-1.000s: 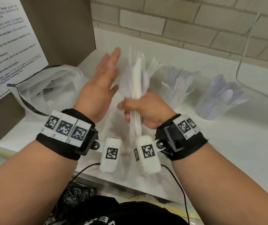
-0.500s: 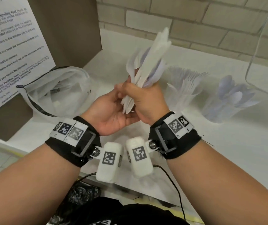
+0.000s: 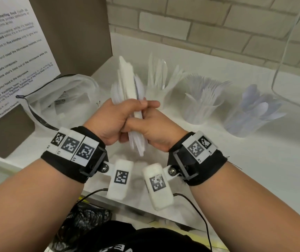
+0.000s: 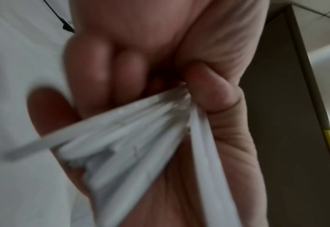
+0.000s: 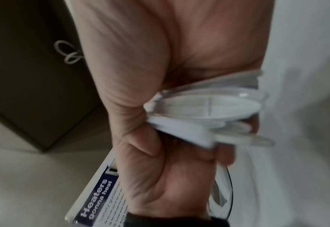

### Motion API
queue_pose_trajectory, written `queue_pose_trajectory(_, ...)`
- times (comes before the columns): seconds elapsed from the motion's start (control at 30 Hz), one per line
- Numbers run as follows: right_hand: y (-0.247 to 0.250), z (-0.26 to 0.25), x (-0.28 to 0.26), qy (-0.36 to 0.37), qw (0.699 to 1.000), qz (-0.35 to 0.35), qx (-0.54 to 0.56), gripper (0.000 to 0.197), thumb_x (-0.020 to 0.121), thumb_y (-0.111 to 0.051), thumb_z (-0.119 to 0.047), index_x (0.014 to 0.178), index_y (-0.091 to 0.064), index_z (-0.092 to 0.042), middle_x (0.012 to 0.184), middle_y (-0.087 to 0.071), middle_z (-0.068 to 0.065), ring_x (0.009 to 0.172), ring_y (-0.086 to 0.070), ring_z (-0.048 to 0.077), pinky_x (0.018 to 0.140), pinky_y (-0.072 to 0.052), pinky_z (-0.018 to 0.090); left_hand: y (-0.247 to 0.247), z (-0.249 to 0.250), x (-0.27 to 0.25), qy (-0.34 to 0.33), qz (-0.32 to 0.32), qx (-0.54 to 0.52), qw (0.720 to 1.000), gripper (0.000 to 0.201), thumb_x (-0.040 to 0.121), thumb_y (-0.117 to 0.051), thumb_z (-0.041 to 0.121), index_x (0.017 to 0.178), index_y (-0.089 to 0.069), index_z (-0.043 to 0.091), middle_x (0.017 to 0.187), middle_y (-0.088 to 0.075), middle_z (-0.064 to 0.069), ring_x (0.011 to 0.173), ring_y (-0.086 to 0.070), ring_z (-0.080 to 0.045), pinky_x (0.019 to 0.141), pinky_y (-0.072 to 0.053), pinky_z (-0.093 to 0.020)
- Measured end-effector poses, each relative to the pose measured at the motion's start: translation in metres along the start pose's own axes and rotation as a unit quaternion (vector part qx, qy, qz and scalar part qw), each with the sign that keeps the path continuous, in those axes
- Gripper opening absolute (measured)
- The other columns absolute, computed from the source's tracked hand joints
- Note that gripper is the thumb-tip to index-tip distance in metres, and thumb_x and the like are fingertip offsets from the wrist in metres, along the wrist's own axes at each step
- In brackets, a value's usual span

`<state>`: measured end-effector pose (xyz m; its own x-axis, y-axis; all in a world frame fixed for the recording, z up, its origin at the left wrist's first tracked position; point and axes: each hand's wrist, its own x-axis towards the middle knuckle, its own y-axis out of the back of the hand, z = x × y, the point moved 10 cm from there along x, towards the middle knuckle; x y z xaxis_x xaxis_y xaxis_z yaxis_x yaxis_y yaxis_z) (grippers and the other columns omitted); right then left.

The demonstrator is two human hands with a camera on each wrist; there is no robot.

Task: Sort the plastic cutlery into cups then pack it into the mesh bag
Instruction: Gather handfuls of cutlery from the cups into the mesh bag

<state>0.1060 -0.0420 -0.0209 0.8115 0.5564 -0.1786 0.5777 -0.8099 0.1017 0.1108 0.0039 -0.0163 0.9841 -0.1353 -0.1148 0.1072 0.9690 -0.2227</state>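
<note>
The translucent white mesh bag with a black drawstring lay at the left. Your left hand and right hand both clenched the bundle of white plastic cutlery above the white counter. Three clear plastic cups of cutlery stood to the right.

— How is the head view lit?
— Bright, even and soft; the white tabletop nearly washes out, with faint shadows. Brick lines bow toward twelve o'clock.
— And the wrist views?
— Dimmer. Left wrist: motion blur smears the cutlery bundle toward eight o'clock. Right wrist: sharper centrally, soft at the edges.
</note>
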Motion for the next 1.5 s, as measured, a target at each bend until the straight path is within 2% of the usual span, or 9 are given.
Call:
queue_pose_trajectory(0.1,0.032,-0.007,-0.002,-0.015,0.978,0.069,-0.196,0.034,0.064,-0.081,-0.042,0.087,-0.064,-0.024,0.082,-0.064,-0.011,0.079,-0.062,0.006,0.077,-0.051,0.025,0.019,0.007,0.004,-0.035,0.071,-0.090,0.993,0.022,0.090,-0.049,0.001,0.074,-0.063,0.010,0.076,-0.070,-0.012,0.081,-0.069,-0.028,0.074,-0.056,-0.039)
queue_pose_trajectory(0.23,0.085,-0.044,-0.015,0.085,0.956,0.269,-0.080,0.037,0.072,-0.076,-0.046,0.092,-0.058,-0.021,0.089,-0.061,-0.005,0.081,-0.058,0.007,0.072,-0.045,0.021,0.021,0.006,0.005,-0.032,0.073,0.008,0.997,0.018,0.088,-0.052,-0.004,0.076,-0.058,0.009,0.060,-0.051,-0.003,0.056,-0.055,-0.017,0.072,-0.055,-0.041)
queue_pose_trajectory(0.33,0.070,-0.049,-0.006,0.090,0.968,0.212,-0.102,0.039,0.082,-0.068,-0.044,0.112,-0.060,-0.021,0.100,-0.061,-0.008,0.095,-0.059,0.006,0.081,-0.046,0.019,0.008,-0.008,0.003,0.000,0.023,0.082,0.996,0.009,0.092,-0.057,0.007,0.083,-0.058,0.009,0.065,-0.051,-0.004,0.056,-0.053,-0.013,0.065,-0.052,-0.034)
queue_pose_trajectory(0.47,0.057,-0.040,0.001,0.094,0.975,0.190,-0.066,0.018,0.087,-0.066,-0.030,0.100,-0.066,-0.018,0.086,-0.065,0.000,0.085,-0.064,0.019,0.082,-0.056,0.040,-0.006,-0.019,0.000,0.029,-0.032,0.071,0.997,0.013,0.083,-0.064,0.024,0.084,-0.061,0.011,0.069,-0.055,-0.003,0.060,-0.056,-0.012,0.067,-0.054,-0.032)
queue_pose_trajectory(0.63,0.054,-0.028,0.004,0.061,0.977,0.151,0.135,0.011,0.094,-0.057,-0.023,0.090,-0.061,-0.014,0.069,-0.053,0.005,0.058,-0.053,0.023,0.045,-0.042,0.030,-0.015,-0.025,-0.003,0.048,-0.075,0.005,0.996,0.026,0.081,-0.062,0.032,0.088,-0.061,0.007,0.069,-0.057,-0.003,0.061,-0.056,-0.015,0.064,-0.055,-0.031)
queue_pose_trajectory(0.9,0.064,-0.040,0.011,0.087,0.973,0.180,0.115,0.025,0.103,-0.037,-0.022,0.084,-0.053,-0.014,0.104,-0.069,0.006,0.095,-0.062,0.024,0.095,-0.049,0.047,-0.017,-0.030,0.002,0.041,-0.074,-0.032,0.996,0.021,0.081,-0.061,0.028,0.092,-0.059,0.011,0.073,-0.054,-0.002,0.060,-0.054,-0.014,0.055,-0.051,-0.027)
queue_pose_trajectory(1.13,0.085,-0.057,0.007,0.108,0.964,0.204,0.131,0.024,0.104,-0.032,-0.022,0.087,-0.047,-0.013,0.084,-0.072,0.006,0.080,-0.062,0.020,0.065,-0.047,0.029,-0.015,-0.029,0.005,0.014,-0.077,0.001,0.997,0.025,0.082,-0.061,0.024,0.098,-0.056,0.005,0.073,-0.053,-0.004,0.059,-0.053,-0.013,0.054,-0.048,-0.022)
queue_pose_trajectory(1.37,0.095,-0.061,0.008,0.138,0.929,0.216,0.267,0.020,0.103,-0.035,-0.019,0.093,-0.049,-0.009,0.065,-0.066,0.005,0.068,-0.070,0.024,0.072,-0.054,0.033,-0.015,-0.030,0.006,0.013,-0.092,0.005,0.996,0.019,0.083,-0.063,0.024,0.095,-0.057,0.010,0.073,-0.050,-0.004,0.065,-0.049,-0.018,0.058,-0.049,-0.026)
queue_pose_trajectory(1.5,0.090,-0.055,0.003,0.164,0.916,0.216,0.296,0.025,0.092,-0.059,-0.009,0.112,-0.045,-0.009,0.080,-0.063,0.007,0.079,-0.070,0.027,0.086,-0.053,0.040,-0.016,-0.024,0.007,0.007,-0.093,0.003,0.996,0.014,0.086,-0.058,0.024,0.092,-0.056,0.011,0.069,-0.048,-0.001,0.054,-0.045,-0.011,0.053,-0.045,-0.022)
